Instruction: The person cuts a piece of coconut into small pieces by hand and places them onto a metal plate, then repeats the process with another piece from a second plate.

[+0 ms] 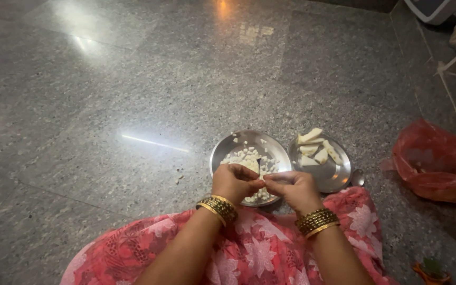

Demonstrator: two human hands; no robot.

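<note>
White piece (263, 181) pinched between both hands' grips

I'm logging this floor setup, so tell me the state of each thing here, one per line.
Left plate: filled with small white chopped bits.
Right plate: holding a few large pale pieces, uncut.
Left hand: grip pinched on something small over the left plate.
Right hand: grip pinched, meeting the left.
Red plastic bag: crumpled on the floor.

Two steel plates (222, 153) on granite floor (106, 105)
</note>
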